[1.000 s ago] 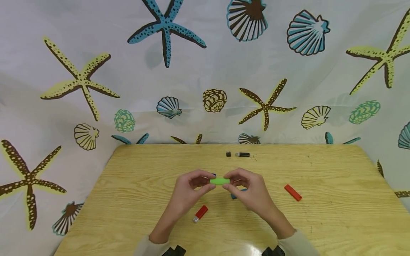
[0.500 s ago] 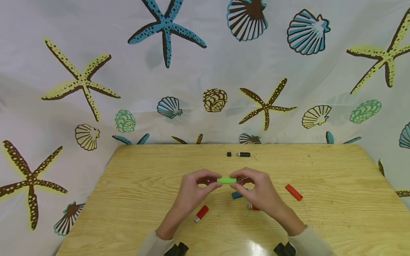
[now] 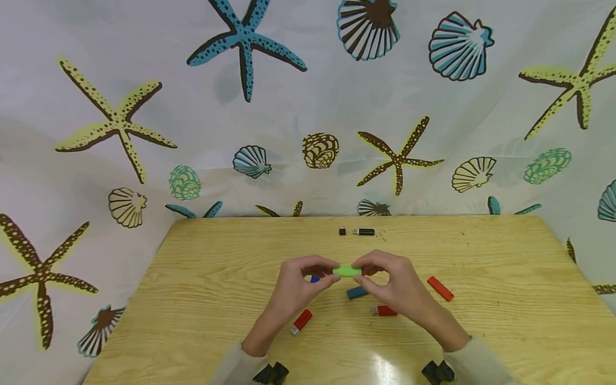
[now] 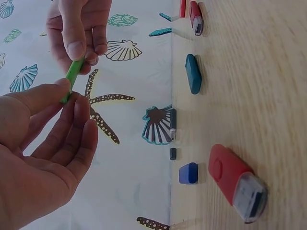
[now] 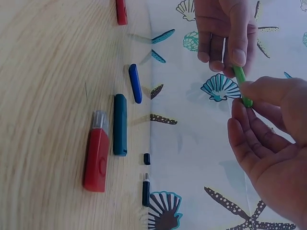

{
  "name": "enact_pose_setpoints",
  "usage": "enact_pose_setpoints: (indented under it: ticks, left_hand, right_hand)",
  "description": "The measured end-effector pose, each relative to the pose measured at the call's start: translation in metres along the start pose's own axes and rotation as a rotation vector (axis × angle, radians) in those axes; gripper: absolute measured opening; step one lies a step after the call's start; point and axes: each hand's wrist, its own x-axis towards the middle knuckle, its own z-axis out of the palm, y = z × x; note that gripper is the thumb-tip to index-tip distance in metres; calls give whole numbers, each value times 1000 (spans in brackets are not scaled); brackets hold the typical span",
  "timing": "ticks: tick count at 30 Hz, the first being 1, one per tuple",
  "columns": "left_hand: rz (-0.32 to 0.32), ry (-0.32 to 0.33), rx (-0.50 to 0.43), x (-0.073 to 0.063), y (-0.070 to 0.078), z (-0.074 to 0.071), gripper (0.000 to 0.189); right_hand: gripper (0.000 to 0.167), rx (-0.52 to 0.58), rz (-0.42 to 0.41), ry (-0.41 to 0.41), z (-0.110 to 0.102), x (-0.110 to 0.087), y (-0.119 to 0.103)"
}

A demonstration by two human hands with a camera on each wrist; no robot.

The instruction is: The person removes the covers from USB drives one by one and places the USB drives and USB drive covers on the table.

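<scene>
My left hand (image 3: 299,279) and right hand (image 3: 395,277) meet above the middle of the table. Between them they pinch a small bright green stick (image 3: 347,271), about the size of the USB sticks nearby, one end in each hand's thumb and fingertips. It lies level in the head view; the fingers cover both its ends. Beneath the hands are a teal-blue stick (image 3: 357,292) and a red USB stick (image 3: 383,311) with its metal plug bare. A dark blue piece (image 4: 188,173) lies beyond my left hand.
Nearer the left forearm lies another red USB stick (image 3: 301,322), plug bare. A red cap-like piece (image 3: 440,289) is on the right. At the back are a black USB stick (image 3: 364,232) and a small black cap (image 3: 342,231). A shell-patterned cloth (image 3: 289,123) hangs behind the table (image 3: 216,299).
Both hands have shifted a little to the right, still pinching the green stick. The red USB stick under my right hand has come into view, and the dark blue piece shows through my left fingers.
</scene>
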Motion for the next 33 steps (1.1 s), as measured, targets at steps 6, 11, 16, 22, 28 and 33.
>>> enact_pose_setpoints:
  ticks: [6, 11, 16, 22, 28, 33]
  left_hand:
    - [-22, -16, -22, 2, -3, 2, 15]
    - [-40, -19, -35, 2, -2, 4, 15]
    - [-30, -30, -35, 3, -2, 2, 15]
    - [-36, 51, -57, 7, -7, -16, 15]
    - [-19, 56, -24, 16, -16, -23, 16]
    - [-6, 67, -45, 19, -24, -16, 17]
  right_hand:
    - [22, -18, -35, -24, -6, -2, 3]
    - [21, -5, -44, -32, -9, -2, 2]
    - [20, 15, -54, -35, -13, -4, 6]
    - [27, -41, -51, 43, -30, -11, 12]
    - [27, -54, 6, 72, -41, -12, 21]
    - [26, -56, 11, 87, -42, -9, 30]
